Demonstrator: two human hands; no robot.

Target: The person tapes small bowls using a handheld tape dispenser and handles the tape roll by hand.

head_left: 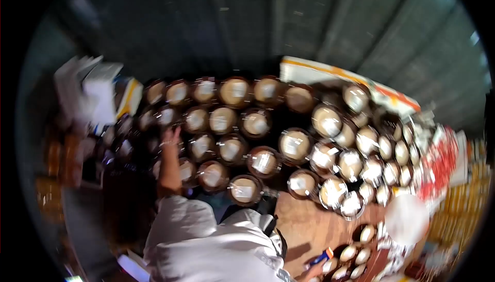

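Observation:
My left hand (171, 136) stretches out over the left part of a large group of round dark containers with pale tops. Its fingers look extended and apart, though motion blurs them; I cannot tell whether they touch a container (201, 147) close by. Many of these tops carry white labels and glossy, see-through covers. Low in the view, my right hand (311, 272) is partly cut off by the frame edge. It is closed around a small blue-and-orange handheld tool (323, 256), whose exact kind is too blurred to make out.
A long white box with an orange stripe (330, 70) lies behind the containers. White cartons (103, 88) stand at the left. On the right are red-and-white packaging (438, 163) and a pale round object (407, 220). A brown board surface (299, 220) shows before me.

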